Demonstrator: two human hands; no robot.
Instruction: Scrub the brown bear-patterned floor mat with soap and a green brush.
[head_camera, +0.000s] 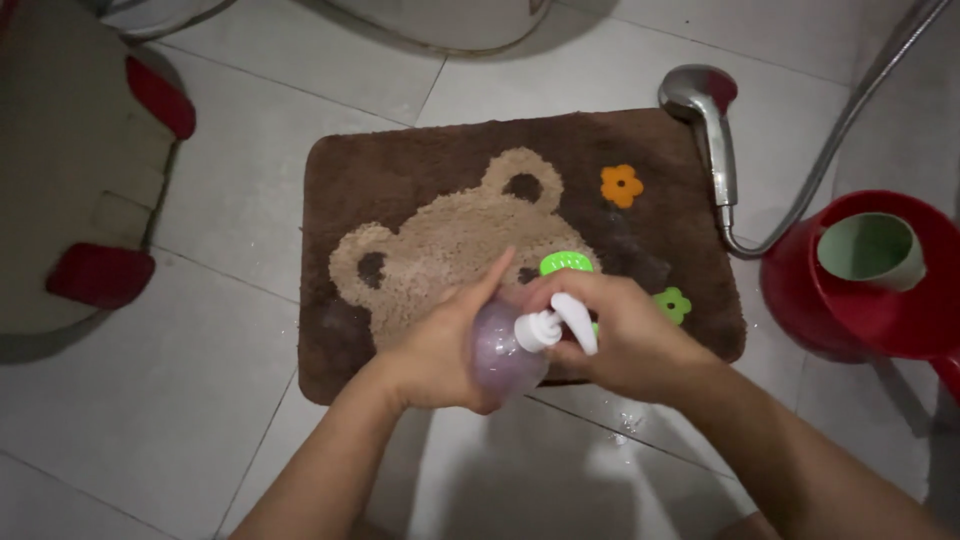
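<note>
My left hand (440, 350) fingers wrap the round purple pump bottle (503, 352) above the bear mat (420, 190); my right hand (620, 335) fingers grip its white pump head (556, 322). The red bucket (850, 310) holds a green cup (872, 250).

bottle (500, 352): blurred (base hidden) | bucket (860, 300): cut off right

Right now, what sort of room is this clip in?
Most likely a home bathroom: a shower head on its hose lies on the tiled floor beside a brown bear mat, near a red bucket.
</note>
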